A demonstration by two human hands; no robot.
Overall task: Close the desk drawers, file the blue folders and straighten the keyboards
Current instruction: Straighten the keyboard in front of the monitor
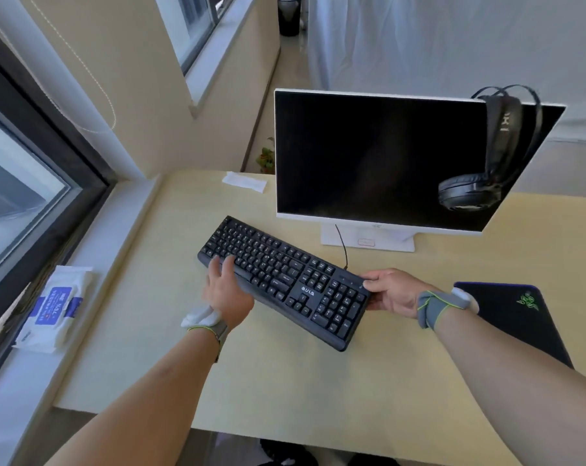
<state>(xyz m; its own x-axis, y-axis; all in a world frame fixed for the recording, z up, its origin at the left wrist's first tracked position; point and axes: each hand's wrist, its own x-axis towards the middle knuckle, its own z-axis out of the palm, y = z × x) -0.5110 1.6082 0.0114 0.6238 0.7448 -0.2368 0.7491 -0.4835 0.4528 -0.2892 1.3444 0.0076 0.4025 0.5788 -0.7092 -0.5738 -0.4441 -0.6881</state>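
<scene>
While both hands hold it, the one black keyboard (285,280) lies askew on the pale wooden desk (285,391), its left end farther back and its right end nearer the person. The left hand (226,290) lies over the front left edge, fingers fairly straight and spread onto the keys, with the thumb side along the front rim. The right hand (391,292) grips the right end, its thumb on the top corner and its fingers curled beneath the edge. Each wrist wears a grey strap with a green trim and a white piece. White letters on the keyboard read "aula". Its single black cable (342,245) runs back toward the foot of the one white-framed monitor (379,159), whose screen is dark. One black headset (486,156) hangs over the monitor's top right corner; its lettering cannot be read. To the right lies one dark mouse pad (517,324) bearing a green snake emblem. On the windowsill at left sits one white pack of wipes (54,307) with a blue label, its print too small to read. A white folded paper (244,182) lies at the desk's far edge.
</scene>
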